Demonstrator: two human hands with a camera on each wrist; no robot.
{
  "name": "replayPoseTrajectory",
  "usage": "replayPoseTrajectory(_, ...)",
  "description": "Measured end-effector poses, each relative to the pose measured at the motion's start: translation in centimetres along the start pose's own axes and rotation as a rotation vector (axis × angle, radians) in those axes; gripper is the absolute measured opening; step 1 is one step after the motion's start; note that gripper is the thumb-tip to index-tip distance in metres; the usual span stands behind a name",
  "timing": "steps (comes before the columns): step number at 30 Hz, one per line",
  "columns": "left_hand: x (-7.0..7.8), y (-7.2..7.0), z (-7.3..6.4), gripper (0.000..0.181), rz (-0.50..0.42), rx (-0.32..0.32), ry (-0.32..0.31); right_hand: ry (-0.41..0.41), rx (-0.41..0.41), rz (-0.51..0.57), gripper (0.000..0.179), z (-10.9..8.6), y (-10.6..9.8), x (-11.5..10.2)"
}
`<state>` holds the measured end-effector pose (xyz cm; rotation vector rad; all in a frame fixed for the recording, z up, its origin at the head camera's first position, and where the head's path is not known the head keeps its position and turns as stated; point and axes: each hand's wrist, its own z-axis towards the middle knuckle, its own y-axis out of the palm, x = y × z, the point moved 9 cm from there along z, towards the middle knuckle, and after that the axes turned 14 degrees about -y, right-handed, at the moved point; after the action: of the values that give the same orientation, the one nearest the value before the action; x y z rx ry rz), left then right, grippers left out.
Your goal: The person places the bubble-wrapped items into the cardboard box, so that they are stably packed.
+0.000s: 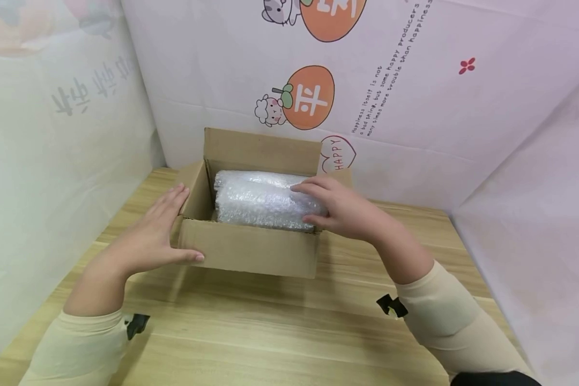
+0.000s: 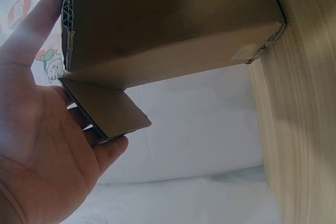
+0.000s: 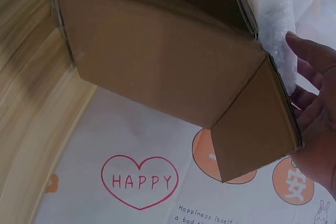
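Note:
A brown cardboard box (image 1: 251, 246) stands on the table with its top flaps spread outward. Inside it, near the opening, lies a bundle in clear bubble wrap (image 1: 265, 201); whatever is wrapped within is hidden. My right hand (image 1: 342, 209) holds the bundle's right end, thumb at the near side and fingers over the top. At the box's left corner rests my left hand (image 1: 149, 236), its straight fingers along the left flap (image 2: 107, 106) and its thumb against the front flap. In the right wrist view, the right flap (image 3: 257, 129) hangs outward beside the right palm.
The wood-grain table (image 1: 251, 332) extends in front of the box and to both sides. White printed sheeting (image 1: 405, 96) rises close behind the box, with more sheeting at left (image 1: 53, 161) and right (image 1: 550, 214).

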<state>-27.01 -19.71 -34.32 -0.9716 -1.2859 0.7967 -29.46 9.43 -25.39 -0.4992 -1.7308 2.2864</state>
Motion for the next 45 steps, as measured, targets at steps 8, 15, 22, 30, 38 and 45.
replayPoseTrajectory(8,0.1,0.0,-0.1,0.132,-0.007,-0.001,-0.003,-0.064,0.075,-0.113,0.040,1.4,0.1,-1.5)
replayPoseTrajectory(15,0.1,-0.1,0.0,0.132,-0.008,-0.002,-0.004,-0.076,0.048,-0.203,0.037,2.6,1.1,-2.6)
replayPoseTrajectory(22,0.1,0.0,0.0,0.132,-0.008,0.006,0.000,-0.076,0.015,-0.234,0.034,2.9,2.3,-2.5)
replayPoseTrajectory(30,0.3,0.0,0.0,0.132,-0.005,-0.001,-0.001,-0.044,-0.055,-0.239,0.034,3.0,3.4,-1.8)
replayPoseTrajectory(38,0.4,-0.2,-0.1,0.132,-0.003,0.007,0.002,-0.044,-0.059,-0.248,0.034,3.0,3.7,-1.6)
replayPoseTrajectory(45,0.5,-0.6,-0.1,0.122,0.033,0.006,-0.002,-0.022,0.011,-0.215,0.040,2.0,3.0,-1.5)
